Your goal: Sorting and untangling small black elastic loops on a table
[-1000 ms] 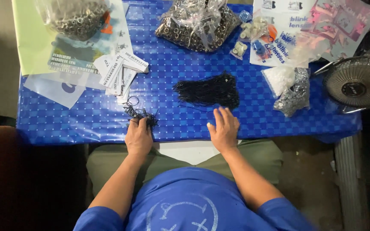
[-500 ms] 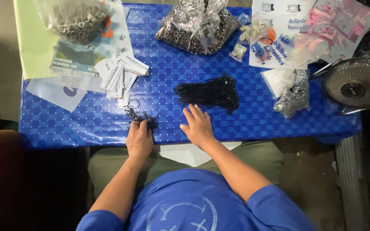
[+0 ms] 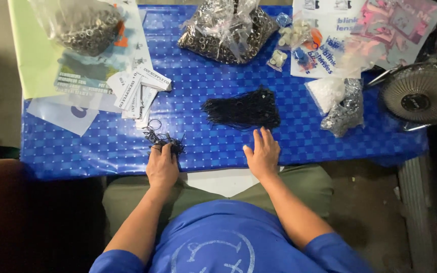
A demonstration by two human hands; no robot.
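At table edge, both hands lie flat beside black cords.

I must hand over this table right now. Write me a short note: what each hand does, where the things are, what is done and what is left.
Left hand: closed on a small tangle of black cords at the near table edge.
Right hand: flat and open on the blue table, holding nothing, fingertips just short of the cord pile.
Things: white tags lie in a loose stack to the left, beyond the tangle. Bags of metal rings sit at the far side.
Done: no finished, corded tag can be seen.
Left: the pile and the tag stack both look nearly whole.
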